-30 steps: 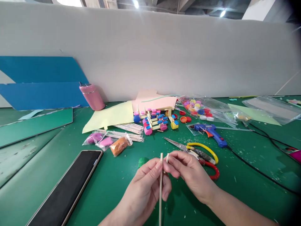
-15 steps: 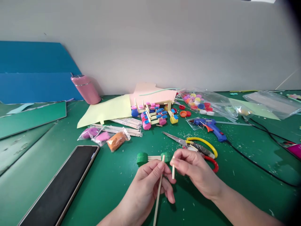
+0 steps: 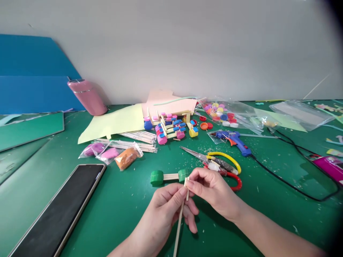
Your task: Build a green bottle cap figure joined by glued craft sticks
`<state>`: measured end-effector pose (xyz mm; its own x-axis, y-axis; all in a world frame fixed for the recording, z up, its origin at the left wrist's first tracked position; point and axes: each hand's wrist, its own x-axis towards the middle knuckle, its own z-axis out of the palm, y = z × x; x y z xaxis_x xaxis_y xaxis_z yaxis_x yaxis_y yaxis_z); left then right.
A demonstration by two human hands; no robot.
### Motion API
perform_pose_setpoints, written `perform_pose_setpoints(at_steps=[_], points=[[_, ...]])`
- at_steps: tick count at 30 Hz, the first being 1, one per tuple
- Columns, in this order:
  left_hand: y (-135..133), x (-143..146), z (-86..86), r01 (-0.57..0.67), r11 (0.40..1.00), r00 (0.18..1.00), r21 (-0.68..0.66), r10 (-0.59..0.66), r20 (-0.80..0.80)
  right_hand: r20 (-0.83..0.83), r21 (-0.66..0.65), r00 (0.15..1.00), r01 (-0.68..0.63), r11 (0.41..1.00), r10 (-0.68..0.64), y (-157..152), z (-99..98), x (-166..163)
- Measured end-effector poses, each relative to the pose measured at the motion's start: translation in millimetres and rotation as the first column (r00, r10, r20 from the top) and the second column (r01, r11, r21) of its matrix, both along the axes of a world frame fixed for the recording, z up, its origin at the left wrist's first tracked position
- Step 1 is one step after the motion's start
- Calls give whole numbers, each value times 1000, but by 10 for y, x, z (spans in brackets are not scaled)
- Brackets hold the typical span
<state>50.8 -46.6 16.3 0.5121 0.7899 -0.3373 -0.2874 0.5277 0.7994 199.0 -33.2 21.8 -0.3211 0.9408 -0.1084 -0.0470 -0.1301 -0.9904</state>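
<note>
My left hand (image 3: 167, 207) pinches a long thin wooden stick (image 3: 178, 230) near its top end, the stick slanting down toward me. Between the thumb and fingers of my right hand (image 3: 210, 189) is a short piece of wooden stick (image 3: 187, 195), held alongside the long one with their upper ends together. Just beyond my hands lie two green bottle caps (image 3: 157, 177) joined by short sticks (image 3: 170, 176). Scissors (image 3: 214, 160) with one yellow and one red handle rest behind my right hand, which partly covers the view toward them.
A blue glue gun (image 3: 235, 140) with a black cord lies right. Cap-and-stick pieces (image 3: 171, 128) stand at the back beside a bag of coloured caps (image 3: 222, 112). Clay packets (image 3: 127, 157), a phone (image 3: 59, 210) and a pink tumbler (image 3: 88, 97) are on the left.
My right hand has moved left, bringing the short stick piece against the top of the long stick. The whole view has shifted slightly.
</note>
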Motion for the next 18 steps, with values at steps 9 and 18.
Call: perform_pose_setpoints(at_steps=[9, 18], points=[[-10, -6, 17, -11, 1000, 1000, 7, 11, -3, -20, 17, 1000, 1, 1000, -1, -2, 8, 10], [0, 10, 26, -35, 999, 998, 38, 37, -51, 22, 80, 999, 23, 997, -24, 1, 3, -2]])
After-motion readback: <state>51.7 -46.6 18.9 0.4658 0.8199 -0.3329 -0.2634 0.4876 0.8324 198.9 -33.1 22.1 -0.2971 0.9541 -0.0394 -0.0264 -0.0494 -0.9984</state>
